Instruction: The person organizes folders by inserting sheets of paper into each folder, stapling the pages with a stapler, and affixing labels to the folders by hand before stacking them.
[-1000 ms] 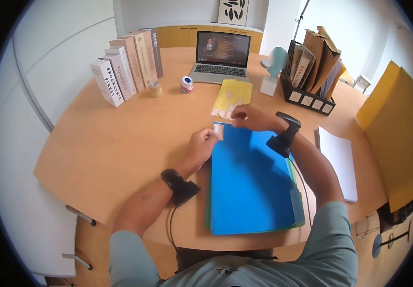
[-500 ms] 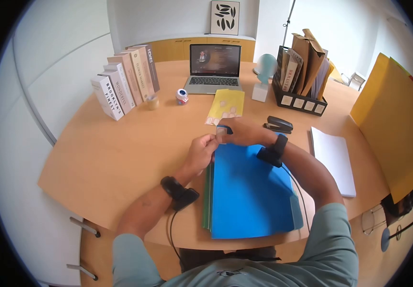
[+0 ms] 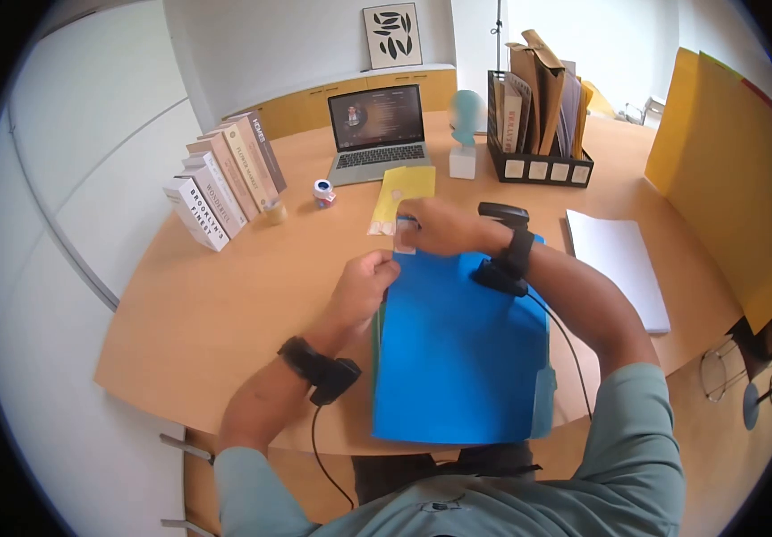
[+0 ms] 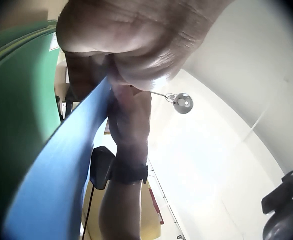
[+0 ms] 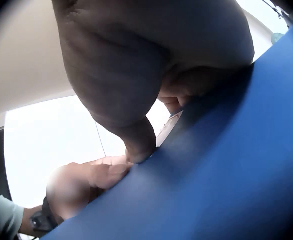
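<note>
A blue folder [image 3: 462, 358] lies in front of me over green folders [image 4: 26, 105], whose edges show at its left. My left hand [image 3: 364, 286] pinches its left edge near the top corner; in the left wrist view the blue sheet [image 4: 61, 165] stands raised from the green one. My right hand [image 3: 449, 225] is at the top left corner, fingers curled, thumb against the folder. A small pale label [image 3: 404, 243] with a pinkish border shows partly beneath those fingers. In the right wrist view, both thumbs are close together along the blue edge.
Beyond the hands lies a yellow sheet [image 3: 413, 183] with labels, before a laptop [image 3: 377, 134]. A black stapler [image 3: 504, 213] is by the right wrist, and white paper [image 3: 614, 268] lies to the right. Books [image 3: 225, 183] stand left; a black file holder [image 3: 542, 168] stands back right.
My right hand has come down and left onto the label at the folder's corner and now covers much of it. The stapler has come into sight, and the head view has shifted.
</note>
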{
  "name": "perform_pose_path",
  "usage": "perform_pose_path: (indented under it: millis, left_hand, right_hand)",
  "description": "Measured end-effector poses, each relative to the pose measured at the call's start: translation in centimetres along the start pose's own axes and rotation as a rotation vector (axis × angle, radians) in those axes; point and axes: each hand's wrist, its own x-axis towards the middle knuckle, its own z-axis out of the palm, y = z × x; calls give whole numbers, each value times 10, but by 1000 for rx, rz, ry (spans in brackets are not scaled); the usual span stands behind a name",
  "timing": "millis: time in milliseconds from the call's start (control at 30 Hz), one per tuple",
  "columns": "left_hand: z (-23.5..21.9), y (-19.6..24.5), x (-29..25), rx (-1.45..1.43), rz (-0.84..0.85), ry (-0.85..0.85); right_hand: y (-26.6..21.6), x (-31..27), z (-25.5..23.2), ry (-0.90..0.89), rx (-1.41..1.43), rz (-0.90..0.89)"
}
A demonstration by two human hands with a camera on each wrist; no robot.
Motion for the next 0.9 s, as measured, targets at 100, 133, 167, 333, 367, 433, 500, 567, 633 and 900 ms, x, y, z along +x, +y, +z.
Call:
perform_pose_path:
  millis: [100, 133, 167, 333, 367, 433, 500, 567, 633, 900]
  left_hand:
    - [-9, 18, -8, -16, -22, 2]
    - [-19, 22, -12, 3, -13, 50]
    - [-33, 27, -17, 21, -2, 97]
    - [-147, 41, -58, -80, 79, 389]
    - [-171, 40, -68, -69, 61, 420]
    - [-238, 24, -91, 17, 3, 478]
    - [-301, -7, -106, 115, -90, 557]
    - [-331, -29, -114, 157, -195, 660]
    - [-344, -40, -114, 204, -239, 684]
    - [-275, -13, -70, 1271, 191, 709]
  right_hand:
    - [3, 9, -6, 98, 23, 23]
    - [3, 7, -14, 106, 119, 84]
    - [4, 4, -25, 113, 212, 145]
    - [36, -43, -81, 162, 566, 344]
    - [48, -57, -84, 165, 600, 418]
    - [70, -80, -86, 166, 600, 558]
    - [80, -102, -79, 162, 533, 689]
    - [87, -119, -69, 203, 646, 717]
    - [86, -132, -62, 208, 774, 743]
    - [63, -142, -65, 198, 919, 793]
